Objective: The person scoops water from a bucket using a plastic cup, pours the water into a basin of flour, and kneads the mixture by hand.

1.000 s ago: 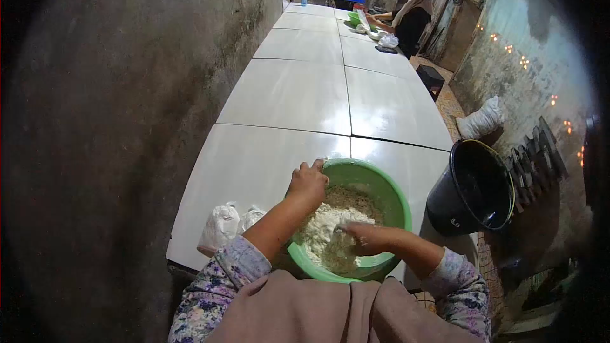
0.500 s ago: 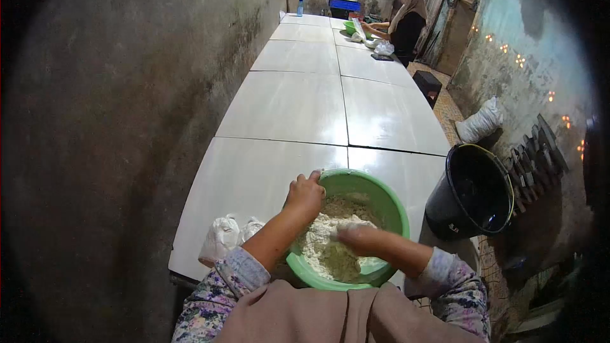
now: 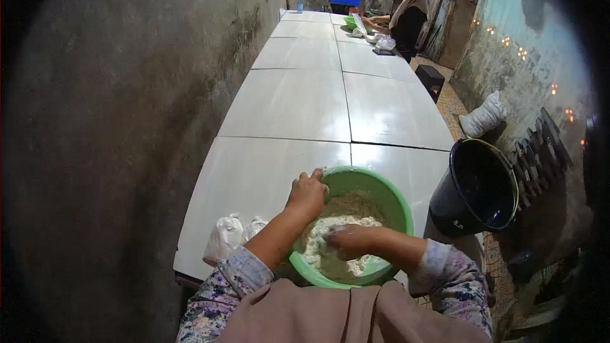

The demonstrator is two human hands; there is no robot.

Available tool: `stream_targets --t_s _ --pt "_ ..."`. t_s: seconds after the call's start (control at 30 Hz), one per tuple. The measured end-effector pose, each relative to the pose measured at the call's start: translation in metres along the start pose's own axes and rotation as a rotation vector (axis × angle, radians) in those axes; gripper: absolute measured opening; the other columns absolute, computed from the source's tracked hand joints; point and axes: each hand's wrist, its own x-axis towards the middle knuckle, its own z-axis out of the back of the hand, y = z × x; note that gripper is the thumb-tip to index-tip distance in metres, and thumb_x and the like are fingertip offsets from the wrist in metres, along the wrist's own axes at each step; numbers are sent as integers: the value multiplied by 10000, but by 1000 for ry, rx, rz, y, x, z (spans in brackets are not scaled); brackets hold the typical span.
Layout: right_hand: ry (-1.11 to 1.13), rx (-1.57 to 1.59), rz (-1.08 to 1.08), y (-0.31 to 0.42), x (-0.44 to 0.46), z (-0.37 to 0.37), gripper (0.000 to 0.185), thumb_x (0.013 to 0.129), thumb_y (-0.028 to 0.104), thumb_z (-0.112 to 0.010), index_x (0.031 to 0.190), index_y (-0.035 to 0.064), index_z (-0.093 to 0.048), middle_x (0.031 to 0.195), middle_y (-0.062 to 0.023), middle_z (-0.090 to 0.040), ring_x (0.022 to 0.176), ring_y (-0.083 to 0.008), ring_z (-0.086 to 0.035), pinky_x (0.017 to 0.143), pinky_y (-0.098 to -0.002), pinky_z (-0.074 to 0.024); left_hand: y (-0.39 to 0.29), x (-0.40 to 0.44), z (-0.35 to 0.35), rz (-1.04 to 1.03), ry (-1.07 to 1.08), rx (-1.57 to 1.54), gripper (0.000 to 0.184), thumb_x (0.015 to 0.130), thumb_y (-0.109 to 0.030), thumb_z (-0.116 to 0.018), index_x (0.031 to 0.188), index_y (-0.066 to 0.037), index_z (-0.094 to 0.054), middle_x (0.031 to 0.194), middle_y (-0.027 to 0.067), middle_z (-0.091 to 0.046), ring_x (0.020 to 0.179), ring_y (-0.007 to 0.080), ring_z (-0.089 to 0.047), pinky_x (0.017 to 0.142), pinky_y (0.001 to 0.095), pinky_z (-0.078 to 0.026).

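Observation:
A green basin (image 3: 401,206) stands at the near end of the table, holding pale, crumbly flour (image 3: 314,249). With fingers bent over the basin's far left rim, my left hand (image 3: 308,197) grips it. My right hand (image 3: 349,241) is down inside the basin, its fingers curled into the flour; the fingertips are partly hidden and slightly blurred. To the left of the basin, beside my left forearm, sit two plastic bags of white powder (image 3: 224,240).
A black bucket (image 3: 445,206) stands right of the basin. The white-tiled table (image 3: 286,101) runs away along a bare wall. At its far end a person (image 3: 410,22) works by another green basin (image 3: 350,23). A stool (image 3: 431,79) and white sack (image 3: 484,115) lie right.
My right hand has moved slightly left and down within the flour. My left hand stays on the rim. The whole view has shifted a little.

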Motion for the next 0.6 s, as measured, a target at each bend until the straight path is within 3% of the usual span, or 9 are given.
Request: stream_targets --t_s 0.07,0.13,0.17,0.27,0.33,0.37,0.47,0.53,0.6 --pt "92 76 17 -9 -22 3 383 756 155 -611 1118 33 -578 980 -212 -623 932 -390 -620 795 -481 -497 0 2 -1 23 24 1 257 760 -33 -610 940 -157 -744 1318 93 -471 1039 299 -529 908 405 -471" --pt "119 158 -150 -14 -42 24 418 755 145 -623 1159 47 -576 1008 -209 -626 954 -377 -621 792 -471 -501 0 0 0 27 10 -21 309 730 4 -620 947 -175 -748 1355 88 -456 1056 305 -525 931 408 -463" --pt "56 104 -192 -11 -54 39 465 774 163 -641 1222 66 -560 1115 -217 -609 1003 -367 -611 841 -456 -494 -2 -1 3 26 11 -25 309 730 4 -620 947 -175 -748 1355 88 -456 1056 305 -525 931 408 -463" --pt "-54 243 -329 -15 -73 44 562 763 135 -680 1300 131 -515 1196 -239 -539 1090 -404 -549 911 -462 -457 -2 1 2 48 32 8 330 712 6 -633 947 -190 -753 1355 79 -461 1054 298 -528 936 404 -465" --pt "9 30 -401 -20 -72 10 743 742 187 -709 1402 124 -375 1382 -281 -399 1085 -459 -552 952 -501 -445 -1 0 3 37 43 -2 297 735 -12 -631 960 -169 -747 1356 80 -446 1049 295 -526 945 401 -457" --pt "-3 70 -380 -12 -70 0 817 710 157 -722 1426 148 -328 1415 -306 -318 1109 -507 -515 972 -525 -425 -2 0 4 33 51 -10 268 758 -31 -629 972 -147 -740 1358 80 -431 1044 291 -524 954 398 -449" --pt "25 82 -336 7 -51 -32 764 736 107 -671 1422 131 -334 1360 -318 -364 1072 -489 -546 926 -507 -462 -3 2 4 48 63 -6 266 790 -46 -596 982 -162 -738 1350 79 -445 1051 290 -516 938 395 -453" --pt "-226 -97 -153 19 -45 -42 607 785 64 -579 1363 88 -394 1279 -286 -451 972 -452 -603 817 -491 -508 -2 2 1 57 69 -4 268 805 -53 -580 988 -170 -737 1346 78 -452 1054 290 -513 930 394 -455" --pt "-181 -46 -147 20 -41 -32 501 814 71 -546 1304 64 -441 1224 -269 -495 934 -434 -617 779 -487 -513 1 0 -3 6 4 -7 255 818 -70 -567 980 -170 -737 1334 77 -464 1040 285 -517 912 388 -458"
